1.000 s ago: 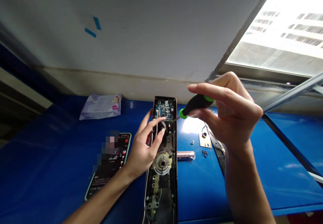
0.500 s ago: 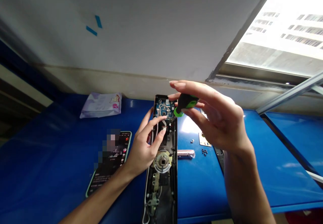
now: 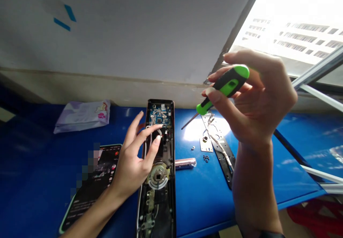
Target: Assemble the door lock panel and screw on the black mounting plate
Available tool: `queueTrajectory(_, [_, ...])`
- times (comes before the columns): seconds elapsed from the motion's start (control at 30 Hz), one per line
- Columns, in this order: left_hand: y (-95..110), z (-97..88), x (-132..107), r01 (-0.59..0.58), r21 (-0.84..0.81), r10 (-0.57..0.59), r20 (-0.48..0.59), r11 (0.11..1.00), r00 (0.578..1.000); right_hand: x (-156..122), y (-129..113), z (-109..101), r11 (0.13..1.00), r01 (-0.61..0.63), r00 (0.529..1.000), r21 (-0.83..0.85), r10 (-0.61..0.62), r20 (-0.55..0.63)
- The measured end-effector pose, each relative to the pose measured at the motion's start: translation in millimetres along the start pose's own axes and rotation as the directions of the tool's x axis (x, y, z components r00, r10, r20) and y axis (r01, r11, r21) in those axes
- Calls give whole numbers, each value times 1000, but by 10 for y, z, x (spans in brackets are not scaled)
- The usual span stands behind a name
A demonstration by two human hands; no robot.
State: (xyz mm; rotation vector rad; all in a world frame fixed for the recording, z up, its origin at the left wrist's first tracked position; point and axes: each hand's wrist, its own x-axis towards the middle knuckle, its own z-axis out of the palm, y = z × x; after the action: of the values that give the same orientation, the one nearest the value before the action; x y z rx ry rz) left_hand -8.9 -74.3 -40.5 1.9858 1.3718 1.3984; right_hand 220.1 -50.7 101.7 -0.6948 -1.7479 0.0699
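Observation:
A green-and-black screwdriver [image 3: 226, 88] is held in my right hand [image 3: 257, 98] above the table, its tip pointing down and left. A long black housing [image 3: 166, 152] lies lengthwise before me, with a blue circuit board [image 3: 159, 115] at its far end and a round metal mechanism [image 3: 158, 176] lower down. My left hand [image 3: 135, 155] rests over the housing's left edge, fingers spread. Its index finger and thumb are by the white cables [image 3: 157, 127] below the board; whether they touch them I cannot tell.
Right of the housing lie a foil-wrapped cylinder [image 3: 185, 163], small black screws [image 3: 206, 158], a metal plate [image 3: 206, 145] and a black panel [image 3: 224, 166] with a white cable. At left are a phone [image 3: 93, 184] and a lilac packet [image 3: 83, 115].
My right hand has moved up and right with the screwdriver, away from the board. The view has swung right; my left hand keeps its place on the housing.

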Motion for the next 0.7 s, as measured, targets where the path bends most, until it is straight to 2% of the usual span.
queueTrajectory(0.07, [31, -23, 6, -80, 56, 80, -9, 995, 997, 27, 12, -159, 993, -107, 989, -60, 112, 92])
queueTrajectory(0.1, [49, -33, 5, -125, 74, 125, 7, 989, 992, 32, 34, -227, 982, -170, 967, -79, 181, 177])
queueTrajectory(0.17, [83, -44, -2, -202, 89, 198, 53, 975, 979, 29, 114, -318, 952, -277, 861, -131, 306, 406])
queueTrajectory(0.23, [104, -43, -15, -240, 93, 233, 83, 966, 969, 13, 226, -339, 914, -331, 693, -233, 404, 597])
queueTrajectory(0.3, [108, -34, -27, -243, 91, 236, 84, 966, 968, -6, 333, -302, 885, -345, 585, -313, 463, 666])
queueTrajectory(0.33, [105, -30, -30, -240, 90, 233, 84, 967, 969, -13, 374, -272, 880, -346, 564, -325, 472, 678])
queueTrajectory(0.5, [83, -26, -31, -244, 84, 238, 71, 966, 969, -25, 454, -155, 888, -348, 564, -301, 454, 690])
queueTrajectory(0.7, [77, -16, -31, -243, 77, 240, 53, 967, 969, -29, 458, -142, 896, -327, 581, -301, 441, 684])
